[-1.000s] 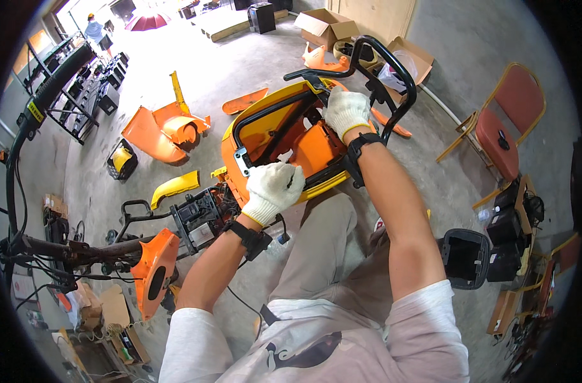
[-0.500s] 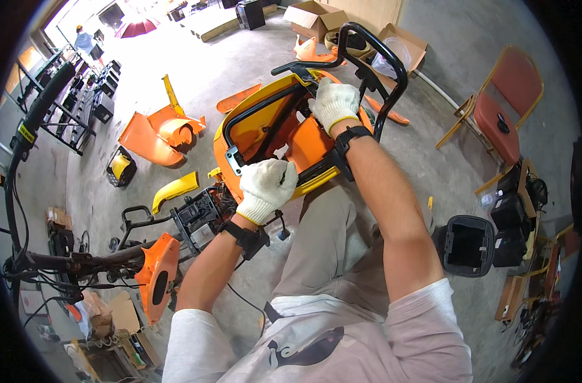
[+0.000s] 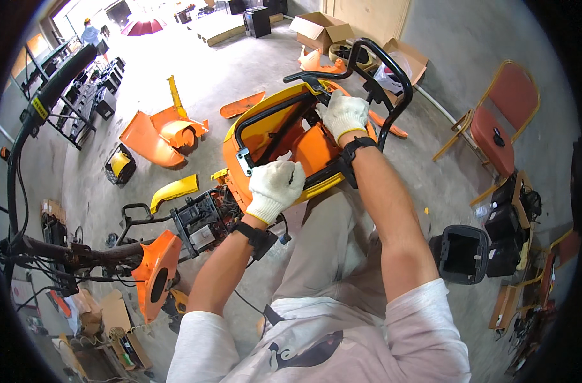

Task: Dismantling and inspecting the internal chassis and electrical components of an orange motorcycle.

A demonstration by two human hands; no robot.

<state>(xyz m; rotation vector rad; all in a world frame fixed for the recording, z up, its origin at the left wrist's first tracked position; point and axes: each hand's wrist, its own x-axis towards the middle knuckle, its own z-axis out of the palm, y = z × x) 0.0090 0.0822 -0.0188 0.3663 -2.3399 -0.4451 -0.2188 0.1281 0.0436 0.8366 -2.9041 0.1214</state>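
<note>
Both my hands wear white knit gloves with yellow cuffs. In front of me is an orange and yellow scooter body shell (image 3: 237, 169) with a black tubular frame (image 3: 265, 105) set in its opening. My left hand (image 3: 277, 185) is closed around the frame's near side, beside a silver bracket (image 3: 243, 161); its fingertips are partly hidden. At the far right side, my right hand (image 3: 343, 116) is curled over the frame, close to a tall looped black bar (image 3: 402, 83). An orange panel (image 3: 316, 150) shows inside the opening between my hands.
Scooter handlebars with cables (image 3: 32, 115) rise at the left, joined to a black chassis (image 3: 198, 220). Orange panels (image 3: 152, 137) and a yellow strip (image 3: 174, 193) lie on the concrete floor. A red chair (image 3: 495, 137) and a black bin (image 3: 463, 255) stand right. Cardboard boxes (image 3: 320, 30) are behind.
The shell has shifted slightly right along with the scooter's handlebars. Both hands keep their places on the frame. My view has also moved a little.
</note>
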